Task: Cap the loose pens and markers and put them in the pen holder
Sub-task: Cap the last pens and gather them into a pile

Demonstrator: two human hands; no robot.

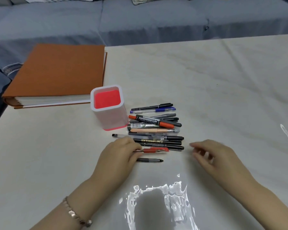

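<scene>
Pen holder [113, 120] red bottom showing; left hand [118, 155] fingers pinch red pen [154, 150]; right hand [216, 156] fingers spread.

Illumination even and moderately bright, source overhead. Strong white glare on the glossy table cover [206, 80] near the bottom edge, ringing a dark shadowed patch (a second streak shows at far right). Right hand [213, 156] fingertips motion-blurred; left hand [118, 155] sharper. Overall focus soft. Wide-angle bowing curves the table's far edge and the sofa [140, 19].
</scene>
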